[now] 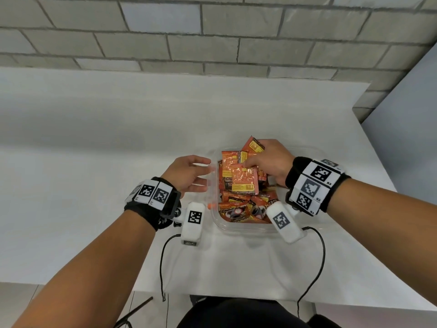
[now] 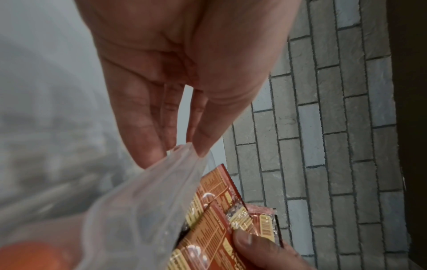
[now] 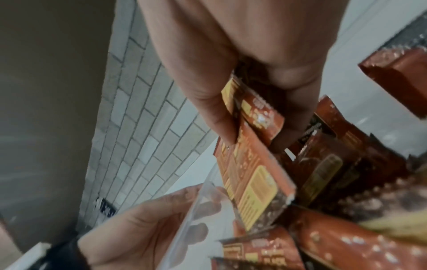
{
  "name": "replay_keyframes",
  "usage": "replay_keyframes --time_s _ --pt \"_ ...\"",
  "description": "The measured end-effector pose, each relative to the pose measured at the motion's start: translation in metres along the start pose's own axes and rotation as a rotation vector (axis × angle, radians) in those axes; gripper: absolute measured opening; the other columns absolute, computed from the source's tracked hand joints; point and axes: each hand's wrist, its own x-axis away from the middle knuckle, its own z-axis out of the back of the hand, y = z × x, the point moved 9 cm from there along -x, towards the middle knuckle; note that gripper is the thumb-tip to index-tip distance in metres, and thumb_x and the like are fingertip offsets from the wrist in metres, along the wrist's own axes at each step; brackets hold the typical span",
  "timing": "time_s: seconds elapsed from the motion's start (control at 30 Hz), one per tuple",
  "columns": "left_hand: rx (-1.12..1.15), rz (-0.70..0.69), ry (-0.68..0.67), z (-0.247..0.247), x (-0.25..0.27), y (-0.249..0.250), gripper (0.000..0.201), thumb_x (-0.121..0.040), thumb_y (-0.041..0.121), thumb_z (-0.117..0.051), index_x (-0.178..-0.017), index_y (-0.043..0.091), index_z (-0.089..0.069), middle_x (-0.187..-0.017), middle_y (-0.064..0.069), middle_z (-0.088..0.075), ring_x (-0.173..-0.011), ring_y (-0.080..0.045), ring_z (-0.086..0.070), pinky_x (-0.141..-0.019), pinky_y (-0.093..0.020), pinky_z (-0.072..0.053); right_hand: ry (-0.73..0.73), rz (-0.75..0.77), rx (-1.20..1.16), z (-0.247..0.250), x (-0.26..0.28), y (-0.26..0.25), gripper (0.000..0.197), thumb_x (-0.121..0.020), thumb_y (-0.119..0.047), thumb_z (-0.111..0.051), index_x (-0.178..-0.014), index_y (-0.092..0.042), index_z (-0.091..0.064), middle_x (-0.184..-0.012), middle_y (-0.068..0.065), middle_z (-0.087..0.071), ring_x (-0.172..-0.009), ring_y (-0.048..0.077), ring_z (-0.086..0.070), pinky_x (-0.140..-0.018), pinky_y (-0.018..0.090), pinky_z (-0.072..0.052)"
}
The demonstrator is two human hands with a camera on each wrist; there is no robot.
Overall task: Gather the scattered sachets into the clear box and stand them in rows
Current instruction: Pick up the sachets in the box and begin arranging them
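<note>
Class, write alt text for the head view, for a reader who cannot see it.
A right hand grips orange sachets inside a clear box full of jumbled sachets, while the left hand, fingers straight, touches the box's left wall. The box sits on a white table before a grey brick wall.

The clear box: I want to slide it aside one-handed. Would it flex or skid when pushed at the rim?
The clear box looks thin-walled, so its rim would probably flex. It sits on a smooth white table, so it likely skids easily; the left hand rests straight-fingered against its side. The sachets piled inside look light, adding little steadying weight.
</note>
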Motion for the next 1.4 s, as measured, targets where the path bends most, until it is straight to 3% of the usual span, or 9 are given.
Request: replay_keyframes --time_s 0.17,0.33,0.5,0.67,0.83,0.97,1.07,1.27,1.4 --pt "0.003 0.000 -0.001 -0.001 -0.001 -0.002 0.022 -0.088 0.013 -0.069 -0.110 0.015 -0.064 -0.102 -0.008 -0.068 -0.067 -0.018 -0.068 -0.056 -0.025 -0.054 -0.001 0.006 -0.046 0.007 -0.001 0.002 0.019 -0.076 0.002 -0.071 -0.084 -0.014 -0.065 -0.087 0.008 -0.070 -0.088 0.029 -0.068 -0.081 0.039 -0.057" --pt "0.009 0.000 -0.003 0.000 -0.002 -0.003 0.024 -0.089 0.013 -0.068 -0.112 0.015 -0.063 -0.105 -0.009 -0.068 -0.067 -0.018 -0.068 -0.056 -0.025 -0.054 -0.067 -0.067 0.020 -0.009 -0.005 0.009 0.030 -0.076 -0.003 -0.074 -0.103 0.004 -0.064 -0.102 0.019 -0.069 -0.091 0.031 -0.068 -0.085 0.044 -0.055" --pt "0.015 -0.004 -0.006 0.000 -0.002 -0.004 0.023 -0.088 0.014 -0.069 -0.111 0.015 -0.063 -0.108 -0.009 -0.067 -0.066 -0.017 -0.069 -0.056 -0.026 -0.054 -0.128 -0.047 0.143 -0.013 -0.006 -0.001 0.026 -0.081 -0.008 -0.072 -0.103 0.004 -0.065 -0.096 0.013 -0.071 -0.079 0.024 -0.068 -0.068 0.030 -0.054" --pt "0.024 -0.005 -0.013 0.000 -0.002 -0.004 0.022 -0.089 0.014 -0.069 -0.110 0.016 -0.063 -0.104 -0.006 -0.067 -0.067 -0.017 -0.069 -0.056 -0.026 -0.055 0.043 -0.003 0.187 0.007 -0.012 -0.004 0.009 -0.081 -0.008 -0.067 -0.089 -0.007 -0.063 -0.099 0.016 -0.070 -0.090 0.032 -0.068 -0.081 0.042 -0.056" --pt "0.022 -0.003 -0.018 0.000 -0.002 -0.004 0.021 -0.089 0.014 -0.068 -0.110 0.016 -0.063 -0.105 -0.007 -0.067 -0.068 -0.018 -0.069 -0.056 -0.026 -0.055 0.044 -0.039 -0.122 0.019 -0.009 0.003 0.009 -0.083 -0.004 -0.067 -0.091 -0.003 -0.063 -0.098 0.018 -0.071 -0.088 0.031 -0.070 -0.081 0.048 -0.057" --pt "0.017 0.000 -0.021 0.000 -0.003 -0.004 0.023 -0.088 0.015 -0.070 -0.109 0.016 -0.063 -0.109 -0.010 -0.066 -0.068 -0.017 -0.068 -0.056 -0.026 -0.054 -0.025 -0.085 -0.161 0.017 -0.007 0.007 0.018 -0.083 -0.004 -0.067 -0.101 -0.001 -0.064 -0.097 0.015 -0.072 -0.084 0.028 -0.071 -0.078 0.040 -0.058" --pt "0.019 -0.001 -0.023 0.000 -0.003 -0.003 0.023 -0.087 0.015 -0.070 -0.109 0.016 -0.063 -0.108 -0.010 -0.066 -0.068 -0.017 -0.068 -0.055 -0.026 -0.054 -0.094 -0.154 -0.055 0.000 -0.004 0.015 0.015 -0.085 -0.007 -0.066 -0.099 -0.001 -0.063 -0.089 0.012 -0.072 -0.072 0.021 -0.069 -0.055 0.026 -0.055" --pt "0.024 0.001 -0.017 0.000 -0.003 -0.004 0.024 -0.088 0.013 -0.069 -0.111 0.015 -0.063 -0.105 -0.009 -0.066 -0.066 -0.016 -0.068 -0.054 -0.025 -0.054 -0.150 -0.162 0.144 -0.023 -0.008 0.010 0.028 -0.085 -0.013 -0.067 -0.112 -0.007 -0.060 -0.105 0.012 -0.069 -0.094 0.029 -0.066 -0.068 0.033 -0.057" --pt "0.034 0.002 -0.011 -0.001 -0.003 -0.005 0.022 -0.088 0.013 -0.069 -0.108 0.016 -0.064 -0.103 -0.007 -0.065 -0.066 -0.017 -0.068 -0.054 -0.025 -0.054 -0.158 -0.163 0.174 -0.028 -0.009 0.008 0.054 -0.084 -0.013 -0.069 -0.133 -0.015 -0.046 -0.112 0.008 -0.063 -0.098 0.027 -0.063 -0.061 0.034 -0.058"
